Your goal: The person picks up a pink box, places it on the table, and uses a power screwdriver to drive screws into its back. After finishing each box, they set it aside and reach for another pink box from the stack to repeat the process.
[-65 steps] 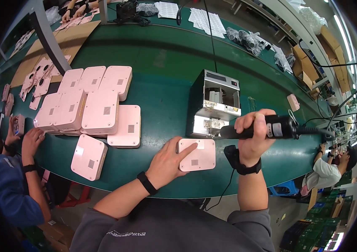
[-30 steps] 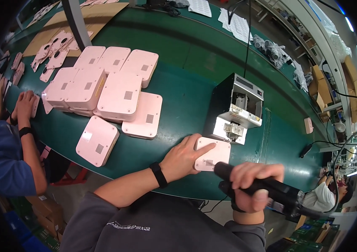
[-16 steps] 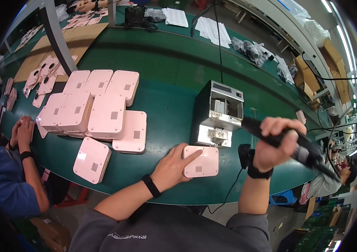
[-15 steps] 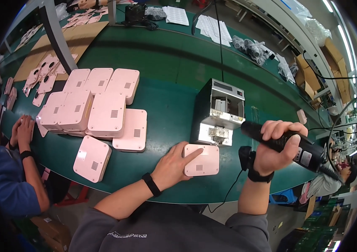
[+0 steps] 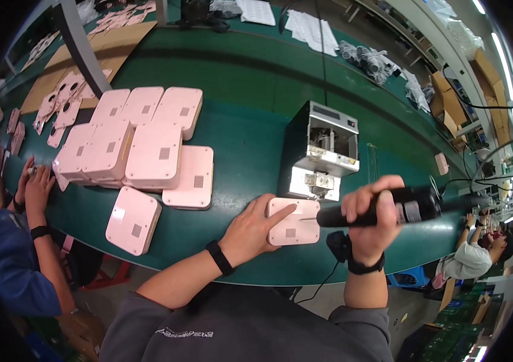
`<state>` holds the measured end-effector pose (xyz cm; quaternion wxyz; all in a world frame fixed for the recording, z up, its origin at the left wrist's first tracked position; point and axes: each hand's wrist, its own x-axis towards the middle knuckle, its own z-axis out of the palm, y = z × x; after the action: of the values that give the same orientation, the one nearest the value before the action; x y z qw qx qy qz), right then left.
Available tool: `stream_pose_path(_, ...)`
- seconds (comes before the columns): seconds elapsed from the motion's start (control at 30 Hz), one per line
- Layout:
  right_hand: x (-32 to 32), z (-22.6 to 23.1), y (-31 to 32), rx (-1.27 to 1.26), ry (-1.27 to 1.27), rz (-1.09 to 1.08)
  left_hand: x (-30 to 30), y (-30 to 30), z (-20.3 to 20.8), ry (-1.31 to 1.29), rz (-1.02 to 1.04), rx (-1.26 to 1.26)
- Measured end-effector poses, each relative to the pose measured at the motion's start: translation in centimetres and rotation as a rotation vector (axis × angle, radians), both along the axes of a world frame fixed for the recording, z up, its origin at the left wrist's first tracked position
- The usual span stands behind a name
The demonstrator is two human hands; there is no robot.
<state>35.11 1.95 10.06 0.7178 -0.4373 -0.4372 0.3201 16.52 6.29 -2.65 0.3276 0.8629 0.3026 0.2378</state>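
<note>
A pale pink square case [image 5: 303, 236] with a small slotted vent lies flat on the green table in front of me. My left hand [image 5: 245, 229] grips its left side, with the index finger stretched over the top face. My right hand [image 5: 370, 224] is wrapped round a black electric screwdriver [image 5: 418, 205], held almost level. Its thin bit points left over the case's right part; I cannot tell if the tip touches. Just beyond the case stands a black and silver screw feeder [image 5: 326, 158].
Several like pink cases [image 5: 153, 154] are stacked to the left, with one single case [image 5: 133, 221] nearer me. Pink plates [image 5: 66, 108] lie farther left. A co-worker's hands [image 5: 36, 184] are at the left edge. A black cable [image 5: 324, 283] hangs below my right wrist.
My right hand has brought the screwdriver down and left, so its bit now lies over the case. My left hand still holds the case. The whole view has shifted slightly.
</note>
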Motion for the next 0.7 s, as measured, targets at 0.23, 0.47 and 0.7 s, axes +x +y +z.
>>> stream_pose_path(0.23,-4.3,1.2,-3.4,-0.003,-0.028,0.211,-0.2,0.0,-0.3,-0.033,0.014,-0.003)
stream_pose_path(0.47,-5.1,0.4,-3.8,-0.037,-0.049,0.313,-0.2,-0.1,-0.1,-0.054,-0.001,-0.012)
stream_pose_path(0.7,-5.5,-1.1,-3.8,-0.085,-0.193,0.412,-0.1,-0.2,-0.9,-0.086,0.012,-0.001)
